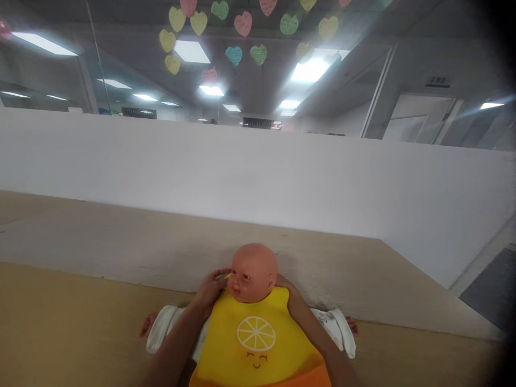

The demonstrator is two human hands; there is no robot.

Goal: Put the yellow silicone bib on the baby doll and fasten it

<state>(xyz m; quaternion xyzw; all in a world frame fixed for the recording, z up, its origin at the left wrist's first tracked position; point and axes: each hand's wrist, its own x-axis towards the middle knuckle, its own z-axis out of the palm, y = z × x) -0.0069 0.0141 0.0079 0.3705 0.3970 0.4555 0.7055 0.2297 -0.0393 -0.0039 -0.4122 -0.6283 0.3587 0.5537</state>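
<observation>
A bald baby doll [253,274] lies on its back, facing up, in a white garment with a yellow bib [256,338] bearing a lemon-slice print and a smiley face. My left hand [209,291] is at the doll's cheek, pinching a small pale stick-like item [221,277] with a yellow end near the doll's eye. The item is too small to name exactly. My right hand [285,283] lies behind the doll's neck at the bib's edge, its fingers mostly hidden by the head.
The doll rests on a tan tabletop [80,317], with a white low partition [201,172] behind it. Its white sleeves and small hands spread to both sides. Paper hearts [244,24] hang from the ceiling above. A dark floor mat [494,290] shows at the right.
</observation>
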